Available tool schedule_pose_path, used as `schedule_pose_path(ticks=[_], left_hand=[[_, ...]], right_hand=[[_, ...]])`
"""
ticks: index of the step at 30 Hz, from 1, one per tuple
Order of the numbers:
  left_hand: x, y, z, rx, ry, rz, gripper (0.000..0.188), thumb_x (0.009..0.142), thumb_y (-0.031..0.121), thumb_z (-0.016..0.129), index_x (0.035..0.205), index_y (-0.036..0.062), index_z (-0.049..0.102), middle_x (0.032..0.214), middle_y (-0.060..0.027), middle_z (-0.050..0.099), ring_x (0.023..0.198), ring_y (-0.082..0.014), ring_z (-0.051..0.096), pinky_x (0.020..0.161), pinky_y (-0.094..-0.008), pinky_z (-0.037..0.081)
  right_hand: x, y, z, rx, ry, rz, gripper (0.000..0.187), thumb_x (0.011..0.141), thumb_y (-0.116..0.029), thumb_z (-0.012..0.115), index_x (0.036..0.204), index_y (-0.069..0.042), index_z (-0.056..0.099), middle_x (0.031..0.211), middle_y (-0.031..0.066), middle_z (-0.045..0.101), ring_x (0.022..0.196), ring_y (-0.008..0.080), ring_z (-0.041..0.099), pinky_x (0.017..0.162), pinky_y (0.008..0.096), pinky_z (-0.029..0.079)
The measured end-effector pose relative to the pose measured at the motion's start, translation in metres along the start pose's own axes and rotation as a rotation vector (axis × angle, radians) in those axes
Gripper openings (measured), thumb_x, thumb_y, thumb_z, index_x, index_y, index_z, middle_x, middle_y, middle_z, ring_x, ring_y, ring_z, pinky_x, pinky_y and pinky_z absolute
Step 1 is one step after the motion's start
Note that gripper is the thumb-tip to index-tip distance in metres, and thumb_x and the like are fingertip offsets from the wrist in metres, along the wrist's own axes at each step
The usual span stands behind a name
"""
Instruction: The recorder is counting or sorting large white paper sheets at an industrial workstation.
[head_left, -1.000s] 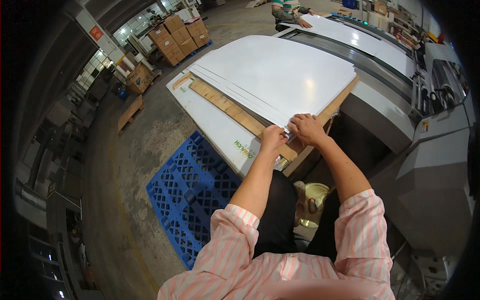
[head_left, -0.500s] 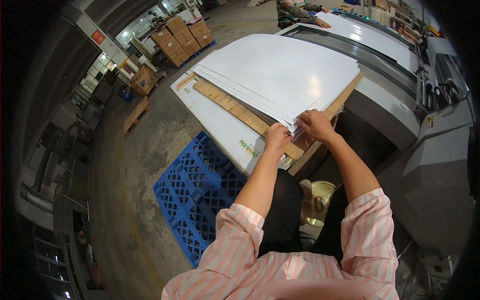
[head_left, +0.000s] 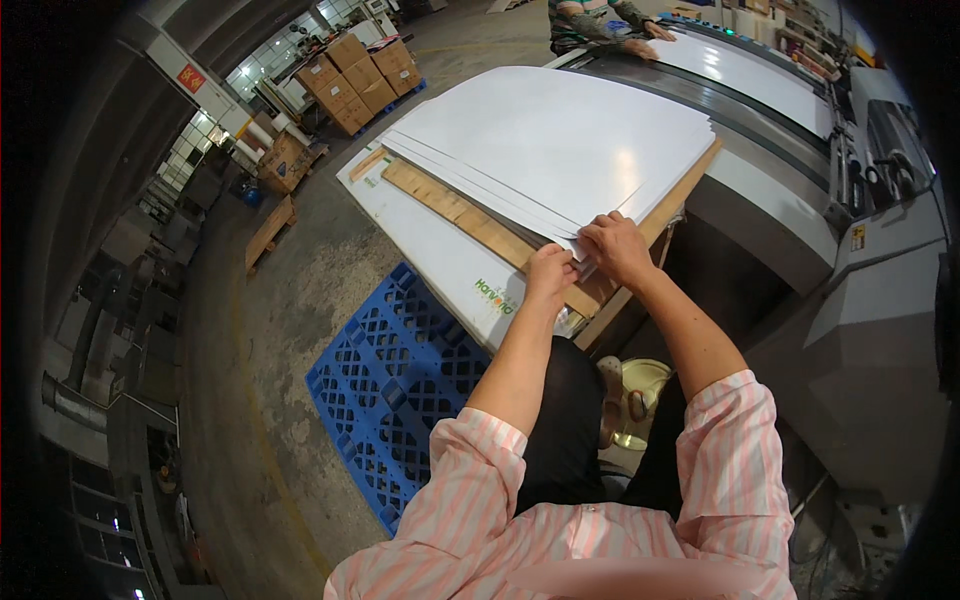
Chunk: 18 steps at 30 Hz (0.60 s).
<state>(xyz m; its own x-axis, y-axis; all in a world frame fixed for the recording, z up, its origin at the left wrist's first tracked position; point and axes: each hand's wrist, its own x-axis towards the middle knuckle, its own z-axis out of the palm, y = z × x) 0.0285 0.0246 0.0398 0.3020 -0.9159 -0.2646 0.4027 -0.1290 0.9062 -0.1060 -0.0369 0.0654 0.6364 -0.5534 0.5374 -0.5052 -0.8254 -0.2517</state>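
A fanned stack of large glossy white sheets [head_left: 560, 140] lies on a wooden board [head_left: 455, 212] in front of me. Both of my hands meet at its near corner. My left hand [head_left: 550, 272] is closed in a pinch on the sheets' corner, its fingertips partly hidden. Just to the right and slightly farther away, my right hand [head_left: 615, 246] curls over the near edge, with its fingers closed on the upper sheets. The edges below look staggered. Under the wooden board is a white panel [head_left: 420, 245] with green and orange print.
A blue plastic pallet [head_left: 385, 400] lies on the floor to my left. At right stands a large grey machine [head_left: 875, 340]. Across the machine bed, a co-worker's hands [head_left: 645, 45] touch another white sheet [head_left: 720, 65]. Stacked cardboard boxes [head_left: 365, 80] stand farther back.
My right hand has shifted slightly left and away from me along the sheets' corner. My left hand stays nearly in place. The co-worker's hands have moved a little.
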Motion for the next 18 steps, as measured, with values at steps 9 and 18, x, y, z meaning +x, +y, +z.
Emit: schedule_pose_path(ticks=[9, 18], left_hand=[[-0.007, 0.007, 0.008, -0.197, -0.008, 0.043, 0.011, 0.082, 0.012, 0.045, 0.077, 0.0061, 0.052, 0.075, -0.0049, 0.053, 0.067, -0.0179, 0.055, 0.059, -0.0319, 0.047], [-0.009, 0.008, 0.012, -0.226, 0.01, 0.083, 0.019, 0.087, 0.022, 0.044, 0.097, 0.0065, 0.05, 0.089, -0.0078, 0.055, 0.079, -0.02, 0.056, 0.066, -0.0336, 0.048]], right_hand=[[0.0, -0.011, -0.015, 0.124, -0.018, -0.155, 0.022, 0.075, -0.026, 0.056, 0.09, -0.011, 0.061, 0.093, 0.0057, 0.058, 0.089, 0.0235, 0.051, 0.076, 0.0345, 0.042], [0.01, -0.006, 0.002, 0.103, 0.118, -0.067, 0.019, 0.077, -0.022, 0.057, 0.091, -0.009, 0.06, 0.09, 0.0056, 0.059, 0.086, 0.0248, 0.052, 0.074, 0.0355, 0.043]])
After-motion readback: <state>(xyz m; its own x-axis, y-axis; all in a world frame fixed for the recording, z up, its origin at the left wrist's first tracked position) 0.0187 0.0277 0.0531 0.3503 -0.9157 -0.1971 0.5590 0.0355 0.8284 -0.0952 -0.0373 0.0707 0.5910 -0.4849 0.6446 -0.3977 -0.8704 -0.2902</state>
